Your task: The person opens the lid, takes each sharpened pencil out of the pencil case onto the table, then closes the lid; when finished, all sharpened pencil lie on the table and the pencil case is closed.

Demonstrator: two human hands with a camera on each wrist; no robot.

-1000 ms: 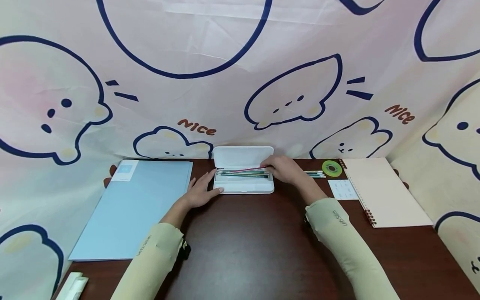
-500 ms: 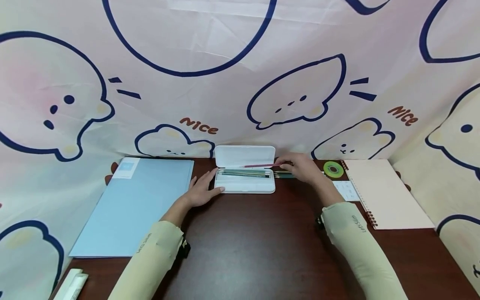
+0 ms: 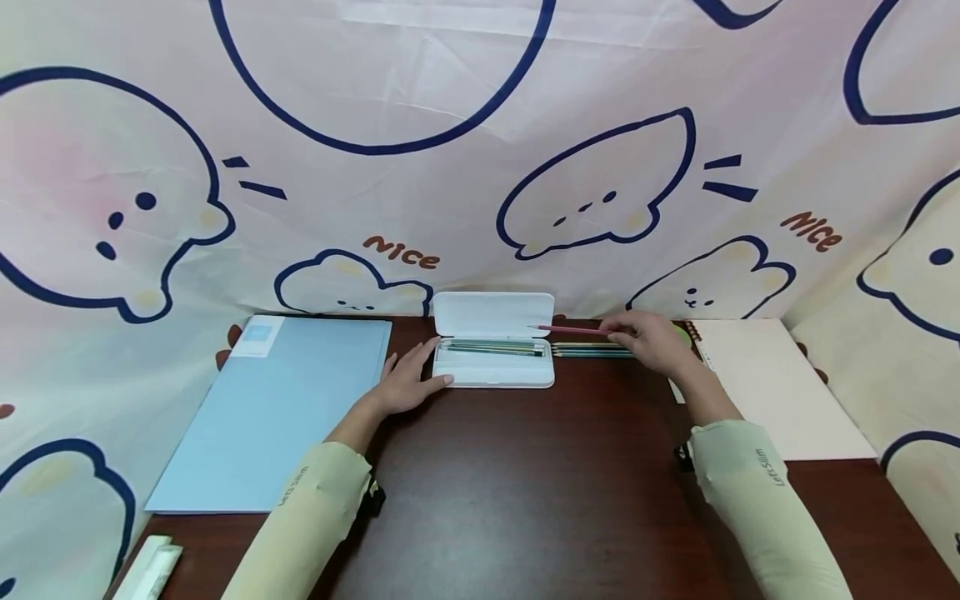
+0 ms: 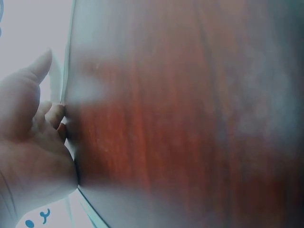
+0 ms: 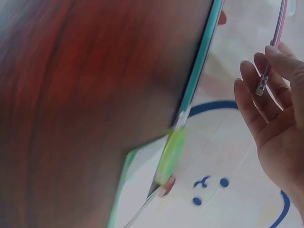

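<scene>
A white pencil case (image 3: 493, 375) lies with its lid raised at the back of the dark wooden table, several green pencils (image 3: 491, 347) inside. My left hand (image 3: 403, 387) rests at its left end, fingers extended, thumb at the front corner. To the right of the case, my right hand (image 3: 648, 340) pinches a pink pencil (image 3: 573, 330) near its eraser end, its point toward the raised lid. In the right wrist view the pink pencil (image 5: 280, 21) sits between thumb and fingers above the table. Below that hand lie several more pencils (image 3: 591, 351), partly covered by it.
A blue folder (image 3: 277, 417) lies at left, with pale wrapped items (image 3: 150, 567) at the near left edge. On the right are a spiral notebook (image 3: 780, 383) and a green round object (image 5: 170, 154), partly hidden in the head view. A patterned cloth (image 3: 450, 208) stands behind.
My right hand has drawn the pink pencil out of the case and carried it to the right, above the pencils on the table. My left hand stays at the case.
</scene>
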